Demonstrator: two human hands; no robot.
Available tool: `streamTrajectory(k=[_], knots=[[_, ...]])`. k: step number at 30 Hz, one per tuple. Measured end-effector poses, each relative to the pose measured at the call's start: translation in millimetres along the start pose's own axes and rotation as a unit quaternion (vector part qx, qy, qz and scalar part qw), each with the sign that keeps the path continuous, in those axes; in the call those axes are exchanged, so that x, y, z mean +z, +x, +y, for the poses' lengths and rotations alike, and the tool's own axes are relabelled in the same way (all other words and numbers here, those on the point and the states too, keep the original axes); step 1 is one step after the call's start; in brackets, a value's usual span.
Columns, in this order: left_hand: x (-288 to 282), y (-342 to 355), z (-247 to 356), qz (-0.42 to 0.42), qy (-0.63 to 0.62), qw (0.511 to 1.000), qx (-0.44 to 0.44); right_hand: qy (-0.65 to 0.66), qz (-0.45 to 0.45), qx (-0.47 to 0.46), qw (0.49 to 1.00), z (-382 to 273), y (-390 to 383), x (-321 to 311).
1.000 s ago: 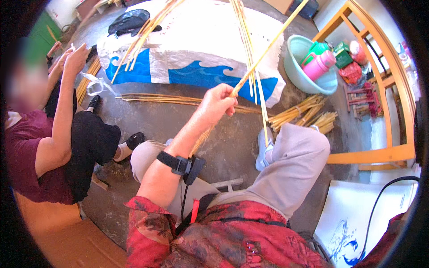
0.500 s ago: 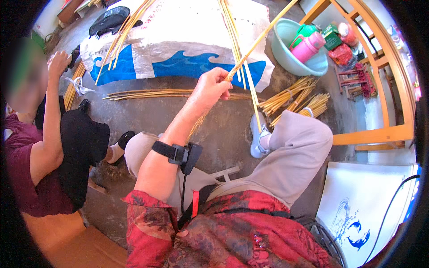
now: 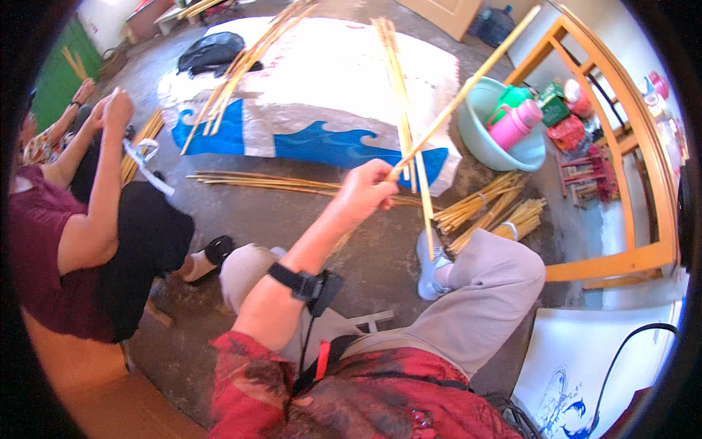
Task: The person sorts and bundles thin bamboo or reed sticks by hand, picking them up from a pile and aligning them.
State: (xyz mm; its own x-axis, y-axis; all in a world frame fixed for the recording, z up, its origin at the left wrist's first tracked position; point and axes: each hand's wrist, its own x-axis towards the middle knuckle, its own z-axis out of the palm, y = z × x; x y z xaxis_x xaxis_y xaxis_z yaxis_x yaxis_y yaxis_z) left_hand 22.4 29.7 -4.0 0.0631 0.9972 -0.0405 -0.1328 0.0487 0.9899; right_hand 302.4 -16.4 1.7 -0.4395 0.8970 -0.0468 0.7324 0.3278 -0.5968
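My left hand (image 3: 365, 192) is closed round a long, pale yellow stalk (image 3: 468, 91), which slants up and away to the right. Its shorter end passes back beneath my forearm, mostly hidden. Beyond the hand, a loose group of similar sticks (image 3: 398, 95) lies over the white sheet (image 3: 329, 66) with its blue wave print, one of them reaching toward my right shoe (image 3: 430, 274). A black strap with a small device (image 3: 307, 285) sits on my left forearm. My right hand is out of the picture.
Tied stick bundles (image 3: 479, 201) lie on the floor beyond my right knee. Behind them are a pale green basin (image 3: 475, 132) holding a pink flask (image 3: 515, 124) and a wooden frame (image 3: 636, 256). A person in maroon (image 3: 51, 249) sits at my left, another person's arm just beyond.
The view has shifted, so the scene sits lower in the picture. My left hand keeps its hold on the stalk. The neighbour's hands have come together, and another person shows behind.
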Motion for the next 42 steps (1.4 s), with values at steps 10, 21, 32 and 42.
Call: streamTrajectory(k=[10,21,32,42], knots=[[0,9,-3,0.032,-0.046,0.998,0.007,0.189,0.129,-0.133,0.964,-114,-4,-139],[-19,23,0,0.054,-0.044,0.997,-0.015,0.126,0.178,-0.305,0.927,-101,148,-73],[-36,30,17,0.117,0.158,0.980,0.005,0.058,0.144,-0.231,0.960,-54,210,-45],[-22,39,13,0.113,0.259,0.955,0.091,0.432,0.031,-0.010,0.901,-44,226,-27]])
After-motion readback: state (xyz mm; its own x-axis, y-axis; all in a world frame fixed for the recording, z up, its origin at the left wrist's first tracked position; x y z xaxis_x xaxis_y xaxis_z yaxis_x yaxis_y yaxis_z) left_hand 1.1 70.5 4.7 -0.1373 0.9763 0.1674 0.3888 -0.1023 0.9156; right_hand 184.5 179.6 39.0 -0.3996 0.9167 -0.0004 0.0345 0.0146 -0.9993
